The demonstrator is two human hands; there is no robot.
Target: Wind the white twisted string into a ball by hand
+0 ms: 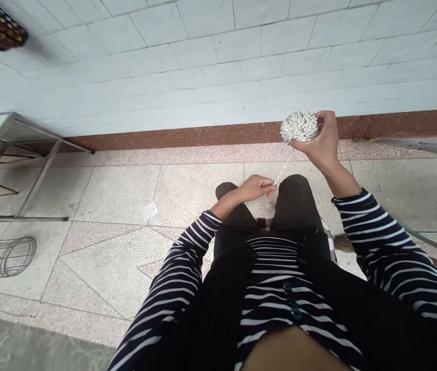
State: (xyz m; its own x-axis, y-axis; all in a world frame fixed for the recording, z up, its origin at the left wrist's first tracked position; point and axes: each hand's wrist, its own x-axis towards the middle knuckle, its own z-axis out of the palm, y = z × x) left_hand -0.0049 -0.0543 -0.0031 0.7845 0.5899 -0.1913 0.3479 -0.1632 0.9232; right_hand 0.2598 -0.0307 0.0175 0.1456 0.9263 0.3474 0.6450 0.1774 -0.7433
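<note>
A ball of white cord [299, 127], wound in thick crossing strands with dark flecks, is held up in front of the wall. My right hand [323, 140] is closed around its right side, thumb below and fingers behind. From the underside of the ball a single strand of cord [282, 171] runs straight down to the left. My left hand [259, 187] pinches this strand between thumb and fingers, above my knees. The fingertips behind the ball are partly hidden.
A table with metal legs [44, 172] stands at the left, with a wire rack [15, 257] below it on the floor. A white scrap [150, 211] lies on the tiles. Metal legs [423, 147] and a broom-like bundle [343, 242] are at my right. A tiled wall [203, 56] faces me.
</note>
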